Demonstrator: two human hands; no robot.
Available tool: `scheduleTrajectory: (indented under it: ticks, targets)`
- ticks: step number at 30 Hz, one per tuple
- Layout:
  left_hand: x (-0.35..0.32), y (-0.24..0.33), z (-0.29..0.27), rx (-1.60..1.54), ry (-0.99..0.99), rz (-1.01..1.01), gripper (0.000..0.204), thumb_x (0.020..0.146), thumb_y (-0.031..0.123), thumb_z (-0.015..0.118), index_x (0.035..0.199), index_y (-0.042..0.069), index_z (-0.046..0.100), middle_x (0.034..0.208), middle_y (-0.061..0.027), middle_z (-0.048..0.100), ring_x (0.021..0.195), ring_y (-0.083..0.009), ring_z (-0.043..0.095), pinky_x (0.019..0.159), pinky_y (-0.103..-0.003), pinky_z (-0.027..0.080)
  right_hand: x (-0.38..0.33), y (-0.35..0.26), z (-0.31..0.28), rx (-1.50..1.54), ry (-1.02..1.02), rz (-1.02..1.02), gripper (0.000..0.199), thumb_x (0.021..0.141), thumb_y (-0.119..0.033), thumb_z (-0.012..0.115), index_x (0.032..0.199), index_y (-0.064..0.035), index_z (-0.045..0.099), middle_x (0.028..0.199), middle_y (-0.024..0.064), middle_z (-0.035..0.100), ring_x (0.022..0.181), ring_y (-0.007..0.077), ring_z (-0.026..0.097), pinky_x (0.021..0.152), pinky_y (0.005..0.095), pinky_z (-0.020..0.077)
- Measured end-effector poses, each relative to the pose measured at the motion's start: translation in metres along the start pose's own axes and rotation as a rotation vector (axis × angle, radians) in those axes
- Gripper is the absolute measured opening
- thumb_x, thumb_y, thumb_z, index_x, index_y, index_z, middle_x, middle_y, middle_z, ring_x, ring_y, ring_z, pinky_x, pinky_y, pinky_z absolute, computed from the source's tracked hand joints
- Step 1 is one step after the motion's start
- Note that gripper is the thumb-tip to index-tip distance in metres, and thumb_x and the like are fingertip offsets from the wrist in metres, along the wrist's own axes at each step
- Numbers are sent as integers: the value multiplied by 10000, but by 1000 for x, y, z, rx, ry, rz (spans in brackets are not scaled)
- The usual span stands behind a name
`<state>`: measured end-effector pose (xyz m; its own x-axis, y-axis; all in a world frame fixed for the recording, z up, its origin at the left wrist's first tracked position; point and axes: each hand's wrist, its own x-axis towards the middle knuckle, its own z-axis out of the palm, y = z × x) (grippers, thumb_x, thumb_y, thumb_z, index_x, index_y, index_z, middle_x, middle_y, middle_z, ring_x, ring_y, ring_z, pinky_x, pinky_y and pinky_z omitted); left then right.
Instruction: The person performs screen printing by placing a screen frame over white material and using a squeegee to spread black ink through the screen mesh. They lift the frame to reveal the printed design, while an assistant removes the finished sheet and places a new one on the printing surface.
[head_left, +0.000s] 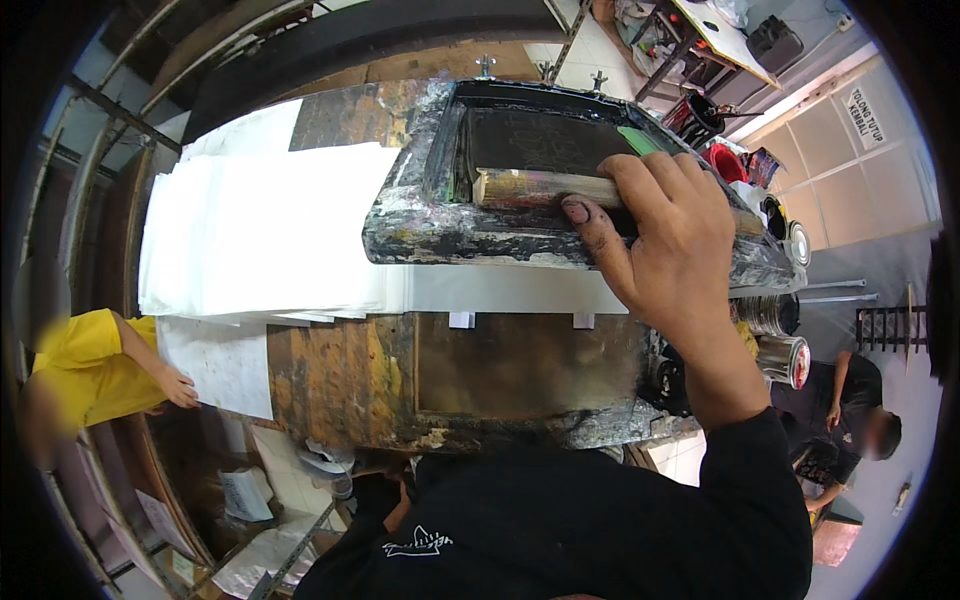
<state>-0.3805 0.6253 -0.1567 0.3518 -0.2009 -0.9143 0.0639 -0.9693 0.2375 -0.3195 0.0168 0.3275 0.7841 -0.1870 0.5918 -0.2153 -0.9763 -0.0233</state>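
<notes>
My right hand (672, 225) grips the wooden handle of a squeegee (530, 190), thumb on the near side and fingers over the top. The squeegee lies across the near part of an ink-stained screen printing frame (450, 220), whose dark mesh (540, 138) shows beyond it. Part of the squeegee is hidden under my hand. A green piece (638, 141) shows inside the frame just past my fingers. White sheets (265, 230) lie in a stack left of the frame, and a pale sheet (510, 290) shows under its near edge. My left hand is not in view.
The worn wooden table (340, 375) carries two small white tabs (462, 320) near the pale sheet. Ink cans (783, 360) and a red container (725, 162) stand at right. A person in yellow (95, 365) touches the sheets at left; another in black (850, 420) is at right.
</notes>
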Motion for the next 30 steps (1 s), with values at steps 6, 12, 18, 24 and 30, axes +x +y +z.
scheduleTrajectory:
  ticks: [6,12,18,24,30]
  targets:
    - [8,9,0,-95,-5,4,693,1009,295,601,1567,-44,369,1552,-299,490,1389,-404,546,1105,-468,497,-9,1,5,-17,65,-32,358,891,-414,774,865,-94,616,781,72,558,770,299,574,690,431,437]
    - [34,-27,0,-508,-40,25,696,1013,303,602,1572,-35,365,1562,-298,481,1391,-398,546,1098,-477,503,-31,-7,23,-72,173,-53,371,941,-455,716,895,-90,668,799,93,636,813,317,639,723,454,468]
    - [13,-2,-32,-740,-118,-109,638,1031,303,581,1557,-17,410,1523,-295,532,1327,-409,604,1020,-516,546,-39,-5,31,-88,236,-44,429,998,-496,633,909,-83,706,824,102,673,824,337,659,754,477,497]
    - [-112,102,-159,306,-144,283,533,1022,497,653,969,-16,786,938,-190,784,925,-254,770,758,-381,581,-52,-2,26,-126,199,3,463,1014,-520,610,940,-73,704,846,123,677,862,351,663,784,495,517]
    - [-185,209,-265,-108,711,1046,348,1055,282,638,1001,-35,770,854,-143,745,814,-208,706,757,-360,536,-55,-19,35,-147,148,41,497,1023,-539,587,974,-60,708,889,139,682,920,364,663,832,496,511]
